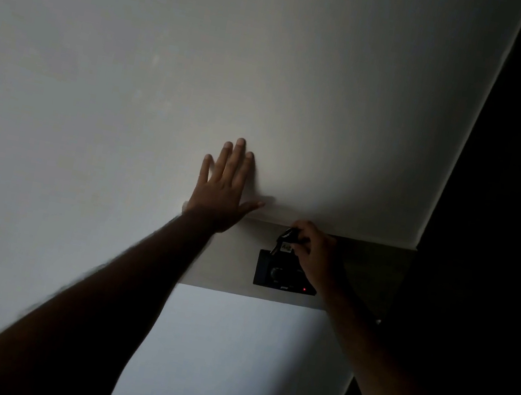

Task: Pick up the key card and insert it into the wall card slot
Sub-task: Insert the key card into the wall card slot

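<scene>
Dim light. One wall card slot (285, 273), a dark plate with one red lamp, sits on a grey band (367, 272) of the wall (135, 70). The right hand (315, 252) has its grip clamped on one key card (286, 246) with a dark fob, at the plate's top edge. The left hand (223, 191) lies flat on the wall, fingers spread, just left. Dark edge close at right; bare wall above.

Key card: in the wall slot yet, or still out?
Cannot tell. The right hand grips the key card at the top edge of the dark wall card slot; dim light hides whether it is seated.
</scene>
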{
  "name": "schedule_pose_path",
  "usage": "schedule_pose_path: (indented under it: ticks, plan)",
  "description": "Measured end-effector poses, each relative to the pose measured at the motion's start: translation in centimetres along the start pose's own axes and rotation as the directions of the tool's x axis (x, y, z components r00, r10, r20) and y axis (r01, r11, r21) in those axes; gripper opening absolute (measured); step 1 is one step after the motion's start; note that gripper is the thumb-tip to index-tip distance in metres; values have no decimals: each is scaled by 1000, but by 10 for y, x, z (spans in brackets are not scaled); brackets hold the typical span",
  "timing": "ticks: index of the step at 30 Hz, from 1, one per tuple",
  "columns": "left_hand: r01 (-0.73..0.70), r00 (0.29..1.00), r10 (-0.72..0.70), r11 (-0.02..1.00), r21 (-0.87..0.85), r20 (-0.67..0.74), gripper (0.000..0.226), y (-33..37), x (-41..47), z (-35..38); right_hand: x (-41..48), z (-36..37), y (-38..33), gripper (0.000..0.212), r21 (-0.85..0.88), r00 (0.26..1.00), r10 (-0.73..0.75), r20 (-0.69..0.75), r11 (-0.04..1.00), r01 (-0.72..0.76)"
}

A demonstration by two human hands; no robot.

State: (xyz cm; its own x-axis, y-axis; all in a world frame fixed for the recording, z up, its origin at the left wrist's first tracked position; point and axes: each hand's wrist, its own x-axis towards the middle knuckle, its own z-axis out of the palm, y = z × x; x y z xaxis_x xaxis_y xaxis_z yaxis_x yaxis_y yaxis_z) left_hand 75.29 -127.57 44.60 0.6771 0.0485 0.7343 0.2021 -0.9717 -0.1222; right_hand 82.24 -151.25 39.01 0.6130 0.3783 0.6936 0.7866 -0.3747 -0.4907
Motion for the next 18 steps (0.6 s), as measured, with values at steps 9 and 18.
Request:
schedule_pose_path:
  ticks: [9,18]
  plan:
    - [-1,1000,2,1000,7,-25,101,0,1,6,7,-4,4,41,4,1000,-1,-11,1000,1]
    - [11,999,-11,1000,5,-32,101,4,1,6,3,-26,26,40,59,995,91,26,994,-93]
